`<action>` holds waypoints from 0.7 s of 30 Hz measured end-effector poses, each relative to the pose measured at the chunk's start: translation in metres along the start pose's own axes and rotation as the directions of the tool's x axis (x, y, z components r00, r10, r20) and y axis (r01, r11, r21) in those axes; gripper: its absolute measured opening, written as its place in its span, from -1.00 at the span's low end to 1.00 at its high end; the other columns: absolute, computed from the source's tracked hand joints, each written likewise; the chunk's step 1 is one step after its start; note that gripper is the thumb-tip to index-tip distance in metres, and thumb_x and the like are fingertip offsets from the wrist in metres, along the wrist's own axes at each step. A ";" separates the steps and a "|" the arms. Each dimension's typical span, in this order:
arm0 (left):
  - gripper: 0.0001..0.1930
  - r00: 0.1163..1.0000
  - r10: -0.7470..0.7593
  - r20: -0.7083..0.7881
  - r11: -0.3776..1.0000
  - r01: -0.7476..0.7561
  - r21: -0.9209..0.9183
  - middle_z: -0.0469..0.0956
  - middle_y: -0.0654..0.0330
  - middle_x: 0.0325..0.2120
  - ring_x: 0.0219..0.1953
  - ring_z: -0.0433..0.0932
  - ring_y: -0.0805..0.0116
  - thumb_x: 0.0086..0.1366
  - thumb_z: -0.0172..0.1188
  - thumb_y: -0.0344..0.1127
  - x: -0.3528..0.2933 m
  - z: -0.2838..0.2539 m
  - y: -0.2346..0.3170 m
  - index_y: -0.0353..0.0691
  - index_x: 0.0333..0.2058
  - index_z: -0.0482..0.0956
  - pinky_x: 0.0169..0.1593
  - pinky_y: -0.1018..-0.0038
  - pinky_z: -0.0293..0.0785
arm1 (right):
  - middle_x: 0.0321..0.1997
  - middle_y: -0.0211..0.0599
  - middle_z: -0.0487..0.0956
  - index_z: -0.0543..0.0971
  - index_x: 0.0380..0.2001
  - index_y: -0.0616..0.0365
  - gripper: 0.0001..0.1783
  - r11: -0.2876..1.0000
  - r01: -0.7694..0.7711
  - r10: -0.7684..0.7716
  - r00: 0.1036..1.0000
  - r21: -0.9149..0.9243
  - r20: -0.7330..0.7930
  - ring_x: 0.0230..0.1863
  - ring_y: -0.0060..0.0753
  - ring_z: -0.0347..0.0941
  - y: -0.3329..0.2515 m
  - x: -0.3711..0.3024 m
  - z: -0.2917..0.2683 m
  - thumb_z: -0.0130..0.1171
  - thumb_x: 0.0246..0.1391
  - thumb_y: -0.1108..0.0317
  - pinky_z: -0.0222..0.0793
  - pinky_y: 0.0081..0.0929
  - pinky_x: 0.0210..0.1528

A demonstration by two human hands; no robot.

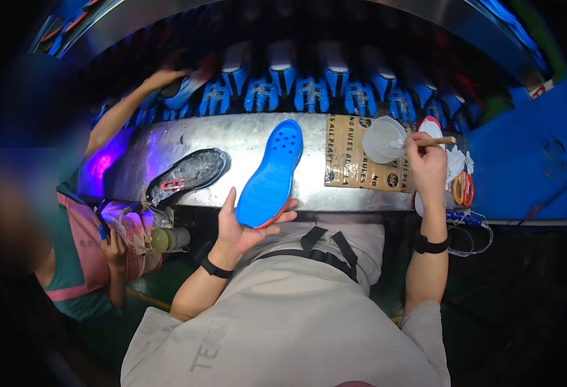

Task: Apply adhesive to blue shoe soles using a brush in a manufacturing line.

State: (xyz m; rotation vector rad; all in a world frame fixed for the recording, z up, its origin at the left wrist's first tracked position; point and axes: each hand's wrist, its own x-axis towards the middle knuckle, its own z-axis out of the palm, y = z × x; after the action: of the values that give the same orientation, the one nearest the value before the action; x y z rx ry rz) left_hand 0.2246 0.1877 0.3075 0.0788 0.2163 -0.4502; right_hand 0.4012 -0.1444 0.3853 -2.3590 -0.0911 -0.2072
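Observation:
My left hand point(251, 227) supports a blue shoe sole point(272, 171) from beneath its heel end, thumb at one side and fingers at the other. The sole's inner face is up, with small holes near the far end and a red edge by my fingers. Away to the right, my right hand point(425, 161) grips a brush point(439, 140) by its wooden handle. The brush tip reaches into a round whitish bowl point(379, 138), where white stuff clings near the rim. That bowl stands on a piece of printed brown cardboard point(343, 169).
A dark shoe upper point(190, 175) lies on the metal bench point(232, 132) at left. Scissors point(464, 188) with orange handles and white crumpled tissue point(455, 161) are at right. Behind runs a row of blue shoe holders point(311, 95). A co-worker's arm point(119, 113) reaches toward it from the left.

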 end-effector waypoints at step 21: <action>0.10 0.993 0.091 0.071 0.757 -0.115 0.643 0.36 0.00 0.17 0.16 0.48 0.05 0.04 0.39 -0.34 0.011 0.045 -0.016 -0.19 0.44 -0.17 0.22 0.12 0.43 | -0.24 -0.37 0.60 0.61 -0.17 0.28 -0.84 0.758 0.017 -0.146 0.979 0.652 0.145 -0.28 -0.62 0.48 -0.067 -0.073 0.053 0.16 0.20 0.48 0.39 -0.63 -0.17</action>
State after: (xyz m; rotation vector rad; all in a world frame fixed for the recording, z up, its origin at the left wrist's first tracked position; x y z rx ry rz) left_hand 0.2360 0.1628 0.3486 0.7667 0.0097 -0.3979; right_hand 0.3270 -0.0599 0.3807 -1.6652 -0.3094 0.0153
